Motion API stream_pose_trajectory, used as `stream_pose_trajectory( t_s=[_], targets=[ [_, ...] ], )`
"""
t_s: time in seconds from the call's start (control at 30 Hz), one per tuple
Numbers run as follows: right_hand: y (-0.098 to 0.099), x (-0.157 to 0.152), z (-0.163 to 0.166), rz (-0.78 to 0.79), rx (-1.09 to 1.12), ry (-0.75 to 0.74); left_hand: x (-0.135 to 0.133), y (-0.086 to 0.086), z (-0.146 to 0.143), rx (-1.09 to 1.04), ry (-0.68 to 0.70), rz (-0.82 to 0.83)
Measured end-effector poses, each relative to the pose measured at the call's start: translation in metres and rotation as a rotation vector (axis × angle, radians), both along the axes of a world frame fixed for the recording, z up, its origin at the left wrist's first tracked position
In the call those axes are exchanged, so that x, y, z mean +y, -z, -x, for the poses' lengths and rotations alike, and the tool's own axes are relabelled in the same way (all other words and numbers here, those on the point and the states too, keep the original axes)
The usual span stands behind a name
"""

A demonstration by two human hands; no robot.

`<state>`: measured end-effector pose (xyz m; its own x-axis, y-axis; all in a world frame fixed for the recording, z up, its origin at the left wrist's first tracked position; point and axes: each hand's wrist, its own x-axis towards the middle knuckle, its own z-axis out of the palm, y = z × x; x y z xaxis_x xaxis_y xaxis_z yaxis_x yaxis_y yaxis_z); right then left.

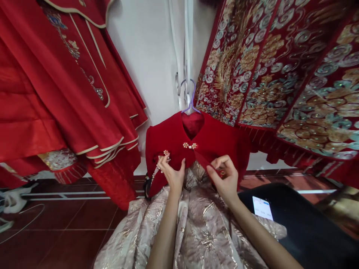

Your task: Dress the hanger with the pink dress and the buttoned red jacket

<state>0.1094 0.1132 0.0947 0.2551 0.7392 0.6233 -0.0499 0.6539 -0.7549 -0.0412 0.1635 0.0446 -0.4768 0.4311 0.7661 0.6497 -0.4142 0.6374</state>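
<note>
A small red velvet jacket (171, 140) hangs on a purple hanger (192, 98) against the white wall, over a pale gold brocade skirt (202, 231). A pearl clasp (190, 145) joins its front at the chest. My left hand (173, 172) pinches the left front panel's lower edge, next to a beaded pearl ornament (164, 155). My right hand (225, 176) is closed on the right front panel's edge, fingers curled round the cloth.
Red embroidered robes (70, 93) hang at the left, reaching near the floor. A red garment densely embroidered in gold and teal (280, 71) hangs at the upper right. A black bag with a white label (262, 207) lies at the lower right. Dark red floor tiles (70, 228) lie below.
</note>
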Motion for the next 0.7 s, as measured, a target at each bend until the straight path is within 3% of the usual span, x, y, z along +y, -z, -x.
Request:
stream_pose_trajectory(
  t_s=[0.1,0.2,0.27,0.47,0.7],
  targets=[
    [-0.022,-0.02,0.009,-0.005,-0.228,-0.279,-0.001,0.0,0.001,-0.004,0.018,0.003],
    [-0.023,-0.015,0.028,0.013,-0.503,-0.493,-0.003,0.0,0.004,-0.048,0.081,0.003],
    [-0.015,0.005,0.042,0.006,-0.564,-0.486,-0.005,-0.001,0.006,-0.111,0.115,-0.025],
    [0.008,0.071,0.069,0.081,-0.427,-0.255,-0.007,-0.003,0.007,-0.175,0.098,-0.113],
    [0.017,0.072,0.074,0.09,-0.373,-0.395,-0.004,0.0,0.009,-0.214,0.123,-0.053]
  ],
)
